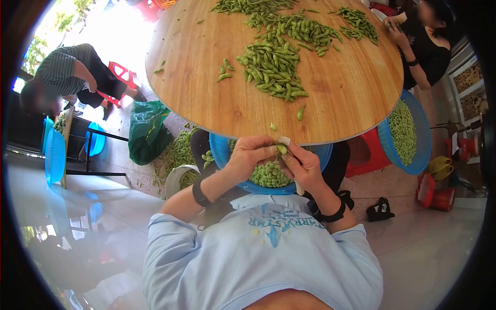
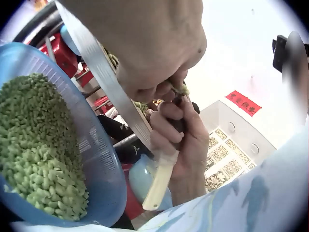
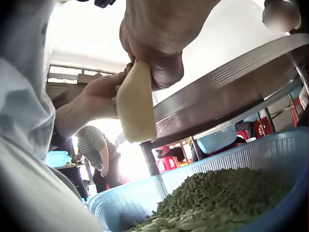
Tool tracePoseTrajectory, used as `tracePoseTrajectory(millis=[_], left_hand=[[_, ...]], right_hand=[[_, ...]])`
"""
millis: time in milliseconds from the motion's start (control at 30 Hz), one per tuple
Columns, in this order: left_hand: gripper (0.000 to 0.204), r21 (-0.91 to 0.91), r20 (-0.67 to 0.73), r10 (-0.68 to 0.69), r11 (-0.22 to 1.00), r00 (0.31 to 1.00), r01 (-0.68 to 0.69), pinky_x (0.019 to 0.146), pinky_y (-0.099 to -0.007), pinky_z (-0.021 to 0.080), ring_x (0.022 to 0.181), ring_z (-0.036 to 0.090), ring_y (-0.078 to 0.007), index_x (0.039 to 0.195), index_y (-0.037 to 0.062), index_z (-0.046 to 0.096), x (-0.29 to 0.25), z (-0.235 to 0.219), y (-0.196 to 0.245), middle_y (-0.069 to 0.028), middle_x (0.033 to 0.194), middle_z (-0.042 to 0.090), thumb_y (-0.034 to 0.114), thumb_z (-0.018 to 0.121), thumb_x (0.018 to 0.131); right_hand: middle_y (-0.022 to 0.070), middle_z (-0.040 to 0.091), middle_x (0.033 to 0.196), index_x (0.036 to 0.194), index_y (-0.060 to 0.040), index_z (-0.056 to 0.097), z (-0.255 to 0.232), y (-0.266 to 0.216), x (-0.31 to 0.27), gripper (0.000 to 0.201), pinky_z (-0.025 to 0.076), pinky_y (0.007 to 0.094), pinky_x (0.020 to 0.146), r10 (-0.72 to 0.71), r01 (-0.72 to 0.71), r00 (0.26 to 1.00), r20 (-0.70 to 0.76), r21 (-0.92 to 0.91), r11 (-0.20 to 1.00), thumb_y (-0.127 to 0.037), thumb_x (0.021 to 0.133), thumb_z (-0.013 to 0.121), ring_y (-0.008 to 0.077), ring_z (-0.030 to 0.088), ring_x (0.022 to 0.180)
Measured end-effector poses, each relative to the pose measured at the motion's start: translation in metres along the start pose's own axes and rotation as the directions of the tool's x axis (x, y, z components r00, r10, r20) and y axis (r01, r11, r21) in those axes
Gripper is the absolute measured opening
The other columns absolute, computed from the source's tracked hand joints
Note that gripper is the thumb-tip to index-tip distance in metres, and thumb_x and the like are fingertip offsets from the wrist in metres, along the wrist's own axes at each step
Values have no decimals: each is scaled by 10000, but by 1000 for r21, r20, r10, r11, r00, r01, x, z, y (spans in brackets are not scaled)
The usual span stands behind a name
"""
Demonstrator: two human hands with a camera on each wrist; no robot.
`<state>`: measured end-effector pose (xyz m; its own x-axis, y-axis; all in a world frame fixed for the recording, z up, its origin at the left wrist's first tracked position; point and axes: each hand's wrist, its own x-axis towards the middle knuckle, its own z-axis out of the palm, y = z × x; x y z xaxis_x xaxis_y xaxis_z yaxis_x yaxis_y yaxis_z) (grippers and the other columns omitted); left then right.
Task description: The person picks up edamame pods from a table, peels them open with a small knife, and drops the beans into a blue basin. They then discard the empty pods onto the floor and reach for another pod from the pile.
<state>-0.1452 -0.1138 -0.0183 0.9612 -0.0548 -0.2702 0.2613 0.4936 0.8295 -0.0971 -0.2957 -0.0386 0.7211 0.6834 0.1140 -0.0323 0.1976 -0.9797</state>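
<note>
Above a blue basket (image 1: 324, 153) of shelled beans (image 1: 271, 176), both hands meet near the table edge. My left hand (image 1: 250, 157) pinches a green pod (image 1: 282, 149). Curled around a cream-handled tool (image 3: 137, 104), my right hand (image 1: 306, 168) has its fingertips close against the pod. The tool's handle (image 2: 161, 186) sticks out below the right hand (image 2: 186, 140) in the left wrist view; its working end is mostly hidden by fingers. One small pod (image 1: 300, 113) and a pale bit (image 1: 273, 126) lie on the table near the hands.
Piles of pods (image 1: 274, 67) cover part of the round wooden table (image 1: 191, 77). Another blue basket (image 1: 424, 139) of beans stands at right. A green bag (image 1: 146, 132) and white bucket (image 1: 173, 181) are on the left floor. Two people are at the sides.
</note>
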Motion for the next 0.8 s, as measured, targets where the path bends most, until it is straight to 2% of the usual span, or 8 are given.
tracePoseTrajectory(millis=[267, 333, 367, 433, 567, 633, 767, 800], left_hand=[[80, 475, -20, 262, 852, 965, -221, 533, -217, 381, 620, 472, -45, 856, -16, 624, -2, 9, -1, 9, 691, 581, 61, 605, 846], [97, 750, 91, 370, 585, 925, -308, 535, -259, 422, 604, 540, -114, 896, -14, 608, -3, 8, -1, -59, 697, 595, 59, 614, 832], [97, 750, 90, 372, 585, 924, -309, 535, -259, 422, 604, 540, -114, 896, -14, 608, -4, 8, -1, -59, 697, 595, 59, 614, 832], [140, 856, 244, 496, 293, 833, -425, 548, -313, 460, 609, 592, -232, 942, -17, 594, -6, 11, -3, -126, 720, 591, 30, 620, 813], [201, 823, 200, 599, 326, 775, -465, 570, -354, 481, 652, 602, -307, 970, -13, 585, -7, 17, -5, -139, 784, 606, -11, 631, 775], [215, 763, 504, 596, 32, 626, -645, 572, -369, 489, 685, 607, -294, 944, -16, 584, -6, 11, 0, -130, 805, 597, -35, 644, 739], [212, 795, 491, 558, 27, 669, -606, 562, -376, 487, 707, 607, -293, 937, 2, 590, -21, 1, 10, -127, 805, 586, -25, 640, 733], [201, 837, 502, 447, -34, 741, -547, 563, -379, 485, 700, 601, -296, 942, 16, 601, -31, -5, 19, -121, 785, 574, 12, 646, 745]], right_hand=[[36, 595, 784, 1169, 16, 544, 4, 4, 0, 315, 461, 231, 644, -28, -21, 975, -220, -220, 975, -78, 876, 611, 89, 555, 699], [46, 599, 773, 1126, 17, 557, 5, 2, 2, 285, 459, 236, 636, -11, -35, 970, -244, -186, 982, -79, 866, 623, 90, 555, 691], [49, 598, 768, 1097, 16, 563, 6, -2, 3, 266, 455, 238, 628, -88, 19, 969, -231, -285, 958, -73, 855, 627, 90, 552, 685], [52, 598, 764, 1069, 15, 570, 5, -3, 4, 247, 452, 241, 619, -161, 69, 963, -215, -381, 922, -66, 844, 632, 90, 549, 678], [49, 581, 740, 1004, 9, 575, 0, 0, 5, 193, 442, 249, 593, -99, 17, 974, -203, -371, 928, -40, 824, 621, 87, 531, 653], [48, 575, 733, 987, 8, 574, -1, -3, 5, 179, 442, 251, 589, -99, 22, 980, -173, -400, 916, -31, 818, 617, 86, 528, 647], [93, 586, 736, 968, 14, 568, -7, -16, 1, 183, 456, 283, 593, 0, -21, 999, -52, -410, 912, -25, 800, 628, 158, 561, 629], [108, 588, 742, 966, 16, 567, -9, -17, 1, 190, 459, 294, 595, -26, 17, 1000, -13, -483, 875, -28, 796, 639, 186, 569, 626]])
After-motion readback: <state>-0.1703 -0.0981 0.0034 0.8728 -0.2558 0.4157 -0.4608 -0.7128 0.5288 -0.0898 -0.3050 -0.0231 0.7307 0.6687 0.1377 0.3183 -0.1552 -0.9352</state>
